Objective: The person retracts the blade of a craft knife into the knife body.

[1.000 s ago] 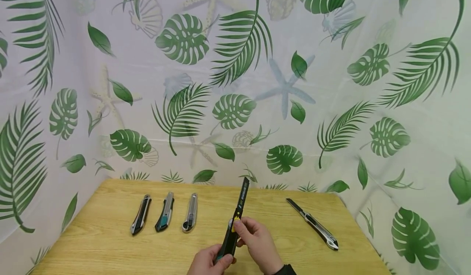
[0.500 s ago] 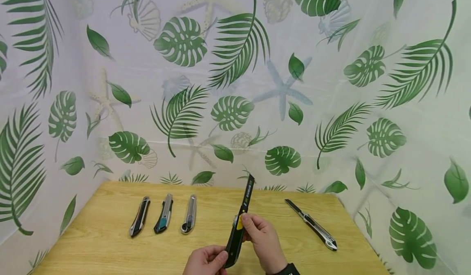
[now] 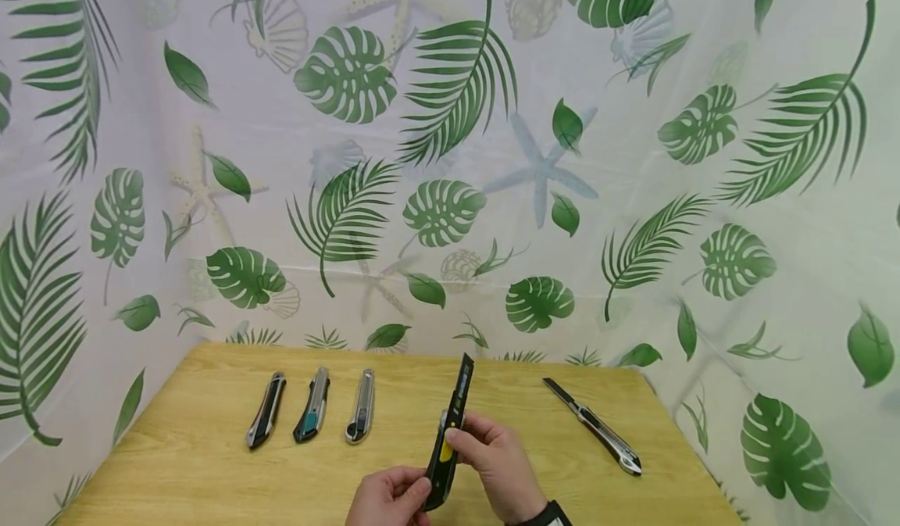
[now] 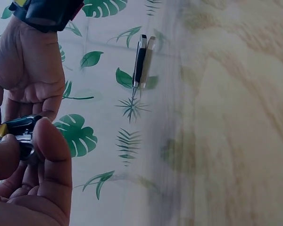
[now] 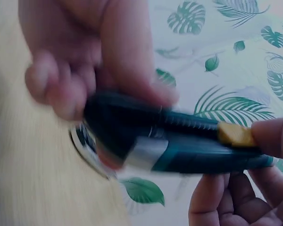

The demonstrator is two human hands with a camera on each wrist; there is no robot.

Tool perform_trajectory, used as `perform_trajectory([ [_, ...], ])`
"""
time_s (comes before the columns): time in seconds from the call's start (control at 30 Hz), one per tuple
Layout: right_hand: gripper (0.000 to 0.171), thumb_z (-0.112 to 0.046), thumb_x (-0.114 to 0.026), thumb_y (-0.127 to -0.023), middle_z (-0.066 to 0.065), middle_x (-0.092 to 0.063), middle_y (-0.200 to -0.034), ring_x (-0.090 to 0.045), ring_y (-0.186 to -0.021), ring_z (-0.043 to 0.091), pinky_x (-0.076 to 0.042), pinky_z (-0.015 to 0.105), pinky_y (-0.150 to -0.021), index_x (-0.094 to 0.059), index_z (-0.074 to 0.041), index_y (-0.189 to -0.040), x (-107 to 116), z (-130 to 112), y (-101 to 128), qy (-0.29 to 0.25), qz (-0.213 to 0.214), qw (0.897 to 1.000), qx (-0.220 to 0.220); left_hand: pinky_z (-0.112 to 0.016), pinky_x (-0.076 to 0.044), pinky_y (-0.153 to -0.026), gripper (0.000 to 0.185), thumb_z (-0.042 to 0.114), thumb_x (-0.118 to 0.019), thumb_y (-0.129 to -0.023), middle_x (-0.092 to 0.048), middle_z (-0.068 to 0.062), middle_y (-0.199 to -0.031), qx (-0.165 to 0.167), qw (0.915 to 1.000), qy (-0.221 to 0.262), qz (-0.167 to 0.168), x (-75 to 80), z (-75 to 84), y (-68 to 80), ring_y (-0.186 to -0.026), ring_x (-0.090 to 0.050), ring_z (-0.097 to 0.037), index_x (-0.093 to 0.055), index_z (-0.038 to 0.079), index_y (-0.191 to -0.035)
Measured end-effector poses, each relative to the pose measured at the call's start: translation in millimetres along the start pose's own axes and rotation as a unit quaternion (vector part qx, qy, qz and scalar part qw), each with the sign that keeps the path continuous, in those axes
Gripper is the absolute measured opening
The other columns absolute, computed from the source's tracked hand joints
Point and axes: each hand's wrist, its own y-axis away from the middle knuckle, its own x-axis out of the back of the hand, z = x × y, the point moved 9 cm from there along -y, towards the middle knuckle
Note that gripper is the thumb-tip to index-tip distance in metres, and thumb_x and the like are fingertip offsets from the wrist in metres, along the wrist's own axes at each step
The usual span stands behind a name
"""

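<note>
A black utility knife [image 3: 437,481] with a yellow slider [image 3: 447,449] is held in both hands above the table, its long dark blade [image 3: 462,381] extended and pointing up and away. Low on the handle, my left hand [image 3: 388,499] pinches the butt end between thumb and fingers. My right hand [image 3: 501,467] grips the knife higher up, thumb at the yellow slider and fingers behind the body. The right wrist view is blurred, but there the right thumb [image 5: 273,136] touches the slider's end. In the left wrist view, the fingers hide much of the knife [image 4: 23,123].
On the wooden table [image 3: 190,471] at left lie a black-and-silver cutter [image 3: 266,410], a teal-and-silver cutter [image 3: 312,407] and a silver cutter [image 3: 361,406]. To the right lies a silver-and-black cutter [image 3: 608,436] with its blade out. A leaf-patterned curtain [image 3: 394,221] stands behind.
Both hands first shifted the knife up and right, then back down and left. More of the yellow slider shows below the right thumb than a second ago. The cutters on the table stayed put.
</note>
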Motion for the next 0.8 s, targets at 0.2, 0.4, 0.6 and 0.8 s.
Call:
perform_trajectory([
  [0.2, 0.056, -0.004, -0.075, -0.09, 0.013, -0.065, -0.119, -0.063, -0.107, 0.025, -0.052, 0.034, -0.09, -0.054, -0.003, -0.143, -18, 5, 2, -0.018, -0.1, 0.995, 0.006, -0.031, -0.057, -0.061, 0.023, 0.012, -0.067, -0.099, -0.074, -0.01, -0.085, -0.005, 0.9997, 0.025, -0.001, 0.9, 2.1, 0.7, -0.065, -0.068, -0.017, -0.072, -0.005, -0.114],
  [0.4, 0.062, -0.001, -0.073, -0.092, 0.013, -0.062, -0.125, -0.06, -0.114, 0.029, -0.052, 0.034, -0.089, -0.045, -0.002, -0.147, -31, 11, 4, -0.021, -0.157, 0.987, -0.007, -0.032, -0.057, -0.061, 0.024, 0.013, -0.066, -0.1, -0.074, -0.01, -0.085, -0.02, 0.9997, 0.016, 0.002, 3.2, 6.7, -0.5, -0.065, -0.068, -0.016, -0.071, -0.006, -0.114],
  [0.6, 0.051, -0.022, -0.068, -0.1, 0.016, -0.063, -0.129, -0.062, -0.113, 0.024, -0.052, 0.035, -0.093, -0.053, 0.001, -0.143, -16, 11, 1, 0.026, -0.096, 0.995, -0.003, -0.032, -0.056, -0.059, 0.027, 0.018, -0.066, -0.101, -0.073, -0.011, -0.084, -0.034, 0.9993, -0.01, 0.012, 5.2, 9.8, 0.2, -0.062, -0.065, -0.015, -0.071, -0.006, -0.114],
  [0.8, 0.047, -0.027, -0.065, -0.102, 0.013, -0.068, -0.123, -0.065, -0.1, 0.019, -0.054, 0.033, -0.081, -0.059, 0.004, -0.136, -4, 16, 1, 0.033, -0.041, 0.999, -0.014, -0.03, -0.054, -0.059, 0.035, 0.028, -0.07, -0.099, -0.072, -0.007, -0.086, -0.039, 0.9975, -0.053, 0.026, 6.1, 10.8, 1.2, -0.064, -0.064, -0.014, -0.072, -0.003, -0.114],
])
